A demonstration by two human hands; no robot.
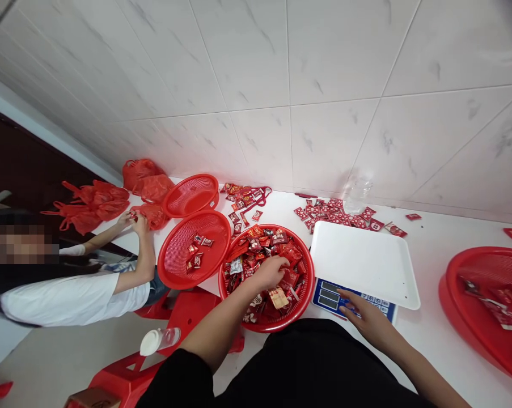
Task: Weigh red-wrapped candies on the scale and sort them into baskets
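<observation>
My left hand (273, 273) reaches into a round red plastic basket (309, 266) heaped with wrapped sweets (256, 249). Its fingers are curled down among the packets, and what they grip is hidden. A tan packet (278, 297) lies just below that hand. On the right, my right hand (364, 317) hovers by the keypad of a blue weighing scale (330, 297), holding nothing, with thumb and fingers apart. The scale carries a bare white tray (364, 258), which overlaps part of its keys.
Small red packets (332, 212) lie scattered behind the tray near a clear plastic container (358, 195). Left stand two more red baskets (164, 260) and tied red bags (143, 178). A co-worker (68, 294) handles something there. Another red basket (455, 283) is far right.
</observation>
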